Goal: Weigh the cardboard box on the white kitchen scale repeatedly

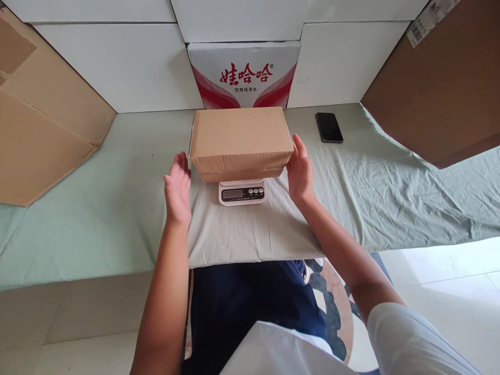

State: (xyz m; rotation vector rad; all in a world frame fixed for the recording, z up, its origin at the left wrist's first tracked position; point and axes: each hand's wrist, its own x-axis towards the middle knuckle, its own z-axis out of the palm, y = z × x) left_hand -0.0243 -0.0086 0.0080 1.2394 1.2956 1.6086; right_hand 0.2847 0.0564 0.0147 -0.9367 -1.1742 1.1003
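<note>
A closed brown cardboard box (240,133) rests on top of a small white kitchen scale (242,194), whose display and buttons face me; the box hides the scale's platform. My left hand (178,188) is upright just off the box's left side, fingers extended and nothing in it. At the box's front right corner is my right hand (300,171), its palm facing the side and the fingers stretched along it. Whether those right fingertips touch the cardboard I cannot tell.
A black phone (329,127) lies on the green cloth (390,198) to the right. Behind stands a white and red carton (244,78) against white panels. Large cardboard pieces flank the table, one at the left (47,120) and one at the right (441,88).
</note>
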